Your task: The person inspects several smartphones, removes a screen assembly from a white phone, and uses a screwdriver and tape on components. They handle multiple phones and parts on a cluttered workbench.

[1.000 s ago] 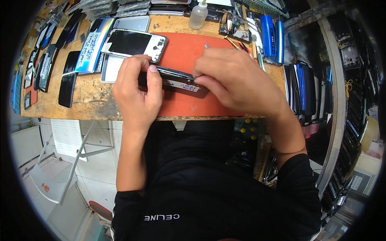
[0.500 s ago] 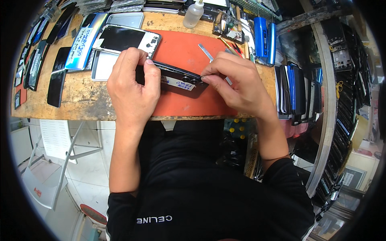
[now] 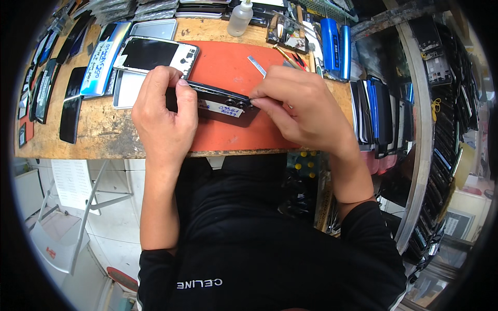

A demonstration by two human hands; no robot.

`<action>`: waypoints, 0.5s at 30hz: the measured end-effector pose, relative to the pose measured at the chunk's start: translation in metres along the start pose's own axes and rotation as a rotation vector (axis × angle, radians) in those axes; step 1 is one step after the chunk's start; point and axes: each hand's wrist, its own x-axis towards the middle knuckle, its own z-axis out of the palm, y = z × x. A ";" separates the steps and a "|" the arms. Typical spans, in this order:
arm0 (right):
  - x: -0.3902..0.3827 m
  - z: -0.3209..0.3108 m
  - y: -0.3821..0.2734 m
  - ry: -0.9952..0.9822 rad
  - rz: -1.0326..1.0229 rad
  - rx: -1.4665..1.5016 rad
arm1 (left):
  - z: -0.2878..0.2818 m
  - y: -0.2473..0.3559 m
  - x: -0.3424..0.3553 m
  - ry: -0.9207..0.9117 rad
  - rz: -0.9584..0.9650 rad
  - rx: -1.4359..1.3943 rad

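My left hand point(image 3: 165, 111) is closed around one end of a dark smartphone point(image 3: 223, 118), thumb along its upper edge. The phone is tilted on its long side above an orange mat point(image 3: 223, 62), its back facing me. A white label with blue handwriting and camera lenses show on that back. At the lens end, my right hand point(image 3: 303, 103) pinches the phone's corner between thumb and fingertips; anything small between them is hidden. Beyond my left hand lies an opened phone point(image 3: 181, 54) with a black panel and white frame. A flat silver tool point(image 3: 256, 66) lies partly behind my right hand.
Several phones, one a dark handset point(image 3: 72, 106), lie on the wooden bench point(image 3: 114, 137) at left. A clear bottle point(image 3: 240, 19), a tool tray point(image 3: 285, 33) and blue cylinders point(image 3: 329, 49) stand at the back. Phone parts point(image 3: 376, 116) are stacked at right.
The whole view has shifted slightly, the bench and hands appearing a little further left. Both hands keep the same hold on the smartphone.
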 end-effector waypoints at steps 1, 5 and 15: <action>0.001 0.000 0.000 0.015 -0.017 -0.006 | 0.000 0.000 0.000 0.002 -0.003 -0.003; -0.002 0.002 0.003 0.061 -0.028 0.013 | 0.001 0.001 0.002 0.001 -0.005 0.007; -0.021 0.020 0.011 0.173 0.173 0.158 | 0.008 -0.004 0.000 0.013 -0.028 -0.069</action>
